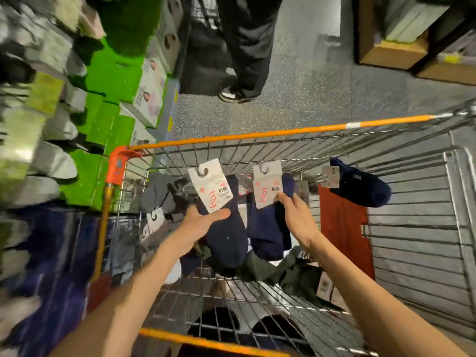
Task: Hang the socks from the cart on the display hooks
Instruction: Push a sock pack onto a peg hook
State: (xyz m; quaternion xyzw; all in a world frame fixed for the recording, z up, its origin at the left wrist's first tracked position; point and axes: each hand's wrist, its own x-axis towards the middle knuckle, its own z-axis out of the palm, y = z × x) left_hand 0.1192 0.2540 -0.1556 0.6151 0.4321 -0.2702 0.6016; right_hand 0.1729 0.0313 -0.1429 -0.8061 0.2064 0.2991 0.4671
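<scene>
Both hands are over the wire cart, each holding 1 carded pair of navy socks. The left hand is closed around the left pair, thumb lying across the lower edge of its white header card and fingers hidden behind. The right hand pinches the lower right corner of the other card, with the right pair hanging below it.

Each pair's long axis runs roughly from the cart's near edge toward its far edge. The cut-out hanger holes point at the far orange rim, and the toes trail back toward the person. The left card leans a little left; the right card stands nearly straight.

A third navy pair lies against the cart's right wall, and more socks lie loose on the cart floor.

The display shelving stands to the left of the cart and is badly blurred, so I cannot make out individual hooks. Judging from this, the left hand is nearer the display, and both cards must turn left so their holes face it.
</scene>
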